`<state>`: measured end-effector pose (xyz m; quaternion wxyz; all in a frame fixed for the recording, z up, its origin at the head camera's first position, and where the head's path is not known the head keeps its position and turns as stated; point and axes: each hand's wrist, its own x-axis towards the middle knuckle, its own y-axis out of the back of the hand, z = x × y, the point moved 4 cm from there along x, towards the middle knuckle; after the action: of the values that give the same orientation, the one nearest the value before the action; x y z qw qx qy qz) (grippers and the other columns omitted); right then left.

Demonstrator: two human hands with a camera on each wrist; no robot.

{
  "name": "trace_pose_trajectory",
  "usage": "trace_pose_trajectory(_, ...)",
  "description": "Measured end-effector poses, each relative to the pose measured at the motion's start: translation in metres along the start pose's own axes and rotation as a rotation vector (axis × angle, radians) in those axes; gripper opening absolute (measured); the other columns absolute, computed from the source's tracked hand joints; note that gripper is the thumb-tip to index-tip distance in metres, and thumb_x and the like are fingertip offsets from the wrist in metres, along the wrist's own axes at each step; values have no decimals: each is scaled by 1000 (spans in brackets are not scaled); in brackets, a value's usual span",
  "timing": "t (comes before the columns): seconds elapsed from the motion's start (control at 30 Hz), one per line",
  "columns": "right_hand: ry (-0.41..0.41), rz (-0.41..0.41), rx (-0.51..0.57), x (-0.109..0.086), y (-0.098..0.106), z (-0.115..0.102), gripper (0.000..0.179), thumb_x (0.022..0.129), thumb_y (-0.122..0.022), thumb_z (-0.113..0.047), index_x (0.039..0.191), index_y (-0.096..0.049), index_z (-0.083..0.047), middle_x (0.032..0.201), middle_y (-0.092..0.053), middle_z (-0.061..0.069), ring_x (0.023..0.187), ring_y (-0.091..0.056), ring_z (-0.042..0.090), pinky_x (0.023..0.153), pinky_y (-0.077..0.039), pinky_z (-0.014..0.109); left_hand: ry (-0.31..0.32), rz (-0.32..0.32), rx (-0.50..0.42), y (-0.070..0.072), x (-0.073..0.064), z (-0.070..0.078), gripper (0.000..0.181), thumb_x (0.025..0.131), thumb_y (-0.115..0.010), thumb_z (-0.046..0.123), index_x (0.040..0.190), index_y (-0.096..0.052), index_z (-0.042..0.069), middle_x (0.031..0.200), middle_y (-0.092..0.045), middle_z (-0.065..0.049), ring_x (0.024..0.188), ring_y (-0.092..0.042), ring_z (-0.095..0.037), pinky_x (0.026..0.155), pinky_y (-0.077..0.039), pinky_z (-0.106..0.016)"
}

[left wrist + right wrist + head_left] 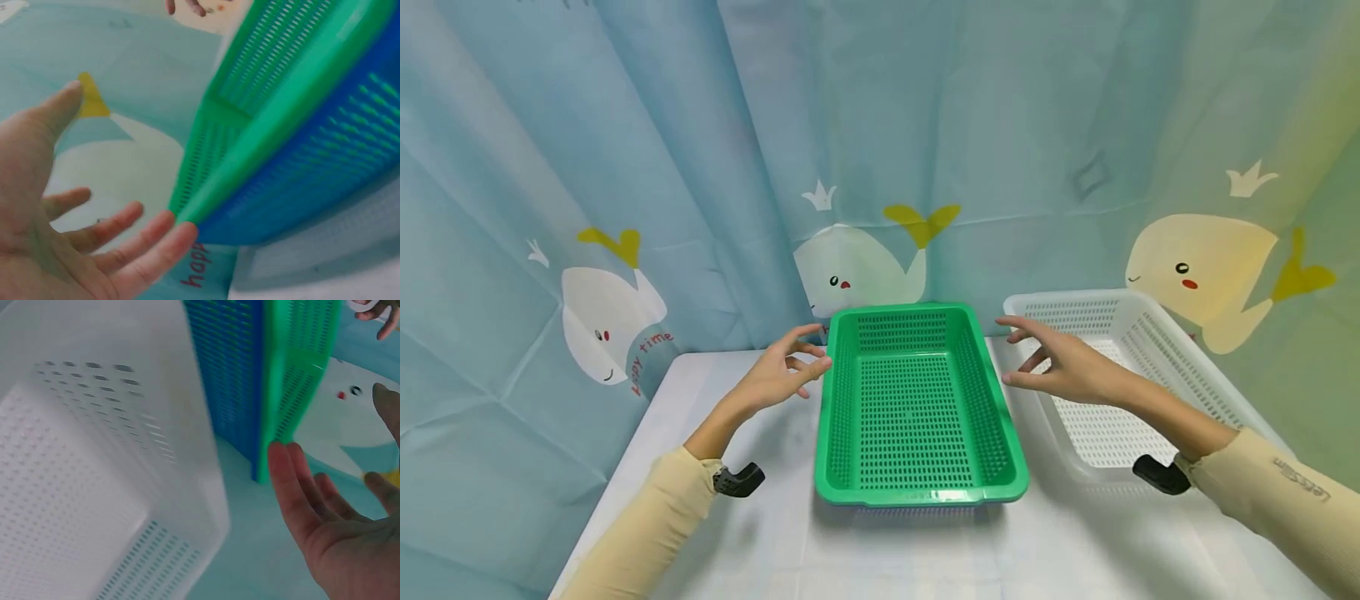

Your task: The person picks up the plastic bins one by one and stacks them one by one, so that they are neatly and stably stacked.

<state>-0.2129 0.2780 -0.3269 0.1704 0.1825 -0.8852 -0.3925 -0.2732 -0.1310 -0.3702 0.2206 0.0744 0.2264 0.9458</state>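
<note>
The left hand (782,371), spread and holding nothing, is just beside the green basket (910,417), which lies immediately to its right; whether fingertips touch the rim I cannot tell. The basket's long axis runs fore and aft between the hands. The right hand (1060,362), likewise spread and bare, looks slightly farther off, the white basket (1172,350) at its outer side.

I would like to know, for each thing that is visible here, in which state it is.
Green basket: empty, upper of a nested pair.
Blue basket: lower of that pair, inside hidden.
White basket: empty where visible.
Left hand: open, holding nothing.
Right hand: open, holding nothing.
Curtain: hanging, creased.
</note>
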Motion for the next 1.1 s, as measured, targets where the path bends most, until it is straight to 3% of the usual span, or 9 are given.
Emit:
trace_pose_trajectory(0.23,114,183,-104,-5,18,-4,79,90,-82,-16,157,-40,-15,138,-58,15,96,-72,28,73,-64,34,-147,58,-153,-4,10,22,61,105,-60,38,160,-34,26,144,-53,-23,115,-62,-48,82,-59,-62)
trace_pose_trajectory(0.33,128,223,-109,-8,26,3,81,89,-83,-12,157,-41,-16,138,-58,15,96,-71,23,73,-63,32,-176,44,-157,-11,18,30,63,105,-60,41,159,-35,23,141,-55,-21,111,-64,-44,79,-62,-56)
trace_pose_trajectory(0.5,123,289,-105,-16,43,20,82,85,-84,-4,156,-44,-13,134,-59,18,94,-68,3,71,-60,19,-184,8,-145,-29,34,43,67,102,-61,48,159,-36,25,135,-60,-14,104,-68,-29,75,-63,-49)
trace_pose_trajectory(0.7,2,355,-108,-33,69,45,81,86,-85,-8,156,-45,-20,131,-58,11,92,-65,-6,71,-53,7,-190,-26,-126,-57,57,63,63,102,-62,45,158,-37,28,133,-60,-8,101,-70,-26,70,-64,-44)
trace_pose_trajectory(0.97,-148,399,-148,-65,102,88,77,89,-82,-18,156,-44,-25,121,-53,-18,88,-57,-19,69,-46,0,-214,-101,-134,-102,88,97,62,103,-61,39,158,-36,30,134,-60,-8,97,-71,-21,65,-64,-42)
trace_pose_trajectory(1.1,-251,385,-194,-77,117,110,78,92,-80,-27,159,-39,-22,126,-56,-5,86,-50,-22,64,-45,4,-197,-136,-121,-125,99,107,62,103,-62,41,158,-37,30,130,-62,-5,91,-71,-18,64,-64,-40)
